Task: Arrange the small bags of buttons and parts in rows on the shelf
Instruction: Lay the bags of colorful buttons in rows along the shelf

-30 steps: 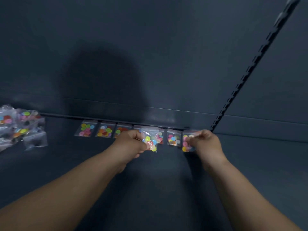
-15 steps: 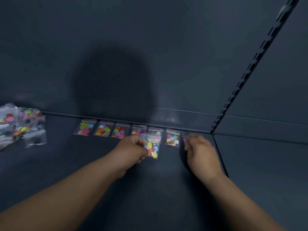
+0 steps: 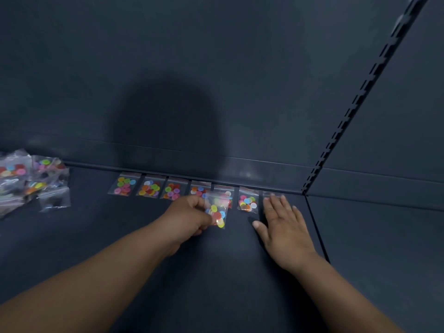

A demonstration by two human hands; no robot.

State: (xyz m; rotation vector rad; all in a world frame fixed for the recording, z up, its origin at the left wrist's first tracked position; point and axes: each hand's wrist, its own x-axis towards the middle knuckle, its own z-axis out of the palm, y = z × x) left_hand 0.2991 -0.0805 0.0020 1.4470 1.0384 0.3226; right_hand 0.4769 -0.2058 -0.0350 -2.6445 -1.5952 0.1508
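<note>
Head view: the left hand (image 3: pixel 189 217) is curled, its fingers (image 3: pixel 204 221) and thumb pinching the left edge of the held bag (image 3: pixel 217 211), a small clear packet of coloured buttons that stands upright just right of those fingers. Whether its lower corner touches the shelf (image 3: pixel 168 272) cannot be told. The right hand (image 3: pixel 283 224) lies palm down on the shelf, its fingers (image 3: pixel 276 205) straight and slightly spread, thumb out to the left. Their tips cover the end bag (image 3: pixel 270 194), of which only the top strip shows beyond them; its contents are hidden. The row of bags (image 3: pixel 150 188) lies flat along the rear edge of the shelf, just beyond the fingers of both hands, the packets side by side with narrow gaps. One packet of the row sits between the two hands, and the held bag overlaps another in this view. A loose heap of bags (image 3: pixel 28 181) lies well to the left of the left fingers. Behind the row rises the dark back panel (image 3: pixel 216 68), carrying a rounded shadow (image 3: pixel 165 131). A slotted upright (image 3: pixel 348 111) runs up the panel beyond and to the right of the right fingers.
</note>
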